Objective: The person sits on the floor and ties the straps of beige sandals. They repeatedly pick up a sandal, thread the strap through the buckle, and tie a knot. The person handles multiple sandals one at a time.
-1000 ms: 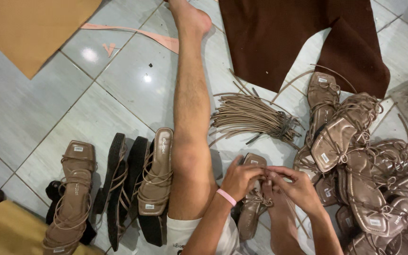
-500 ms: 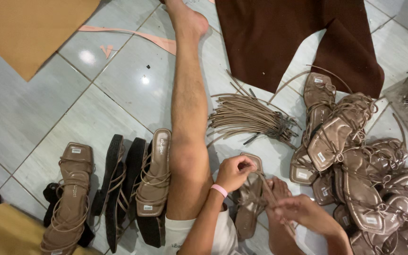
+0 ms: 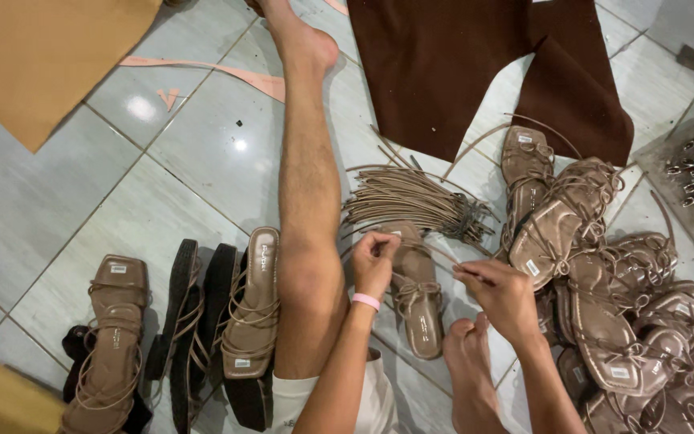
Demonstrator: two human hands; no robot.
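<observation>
Small labels sit on the insoles of several sandals. A pale rectangular one [image 3: 117, 268] is at the heel of the far-left sandal [image 3: 108, 345]. Another white one [image 3: 242, 363] lies on the sandal beside the leg. On the right pile, white rectangular labels show on the top sandal's heel [image 3: 525, 138], on a tilted sole [image 3: 533, 268] and on a lower sandal [image 3: 620, 372]. The sandal [image 3: 418, 301] between the hands bears dark print, too small to tell. No packages, signs or screens.
</observation>
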